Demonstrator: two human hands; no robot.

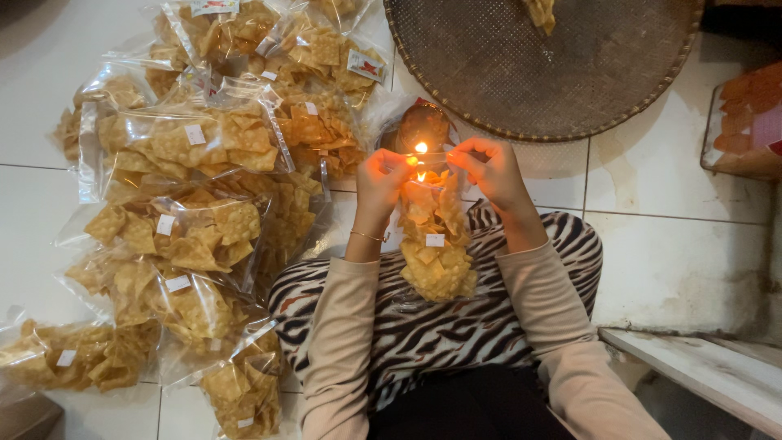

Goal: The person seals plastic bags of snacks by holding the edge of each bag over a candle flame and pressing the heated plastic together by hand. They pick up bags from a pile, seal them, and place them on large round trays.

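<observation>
My left hand [381, 181] and my right hand [489, 169] pinch the top edge of a clear plastic bag of yellow square crackers [435, 244] and hold it stretched between them. The bag hangs down over my zebra-striped lap [423, 326]. A small flame [421, 149] burns right at the bag's top edge between my fingers, rising from a small dark lamp [421, 128] on the floor behind it. A little white label is stuck on the bag's front.
Several sealed bags of the same crackers [187, 204] lie piled on the white tiled floor to my left. A large round woven tray [546, 61] lies ahead. An orange-filled packet [745, 122] sits at far right; a pale board [700, 371] lies lower right.
</observation>
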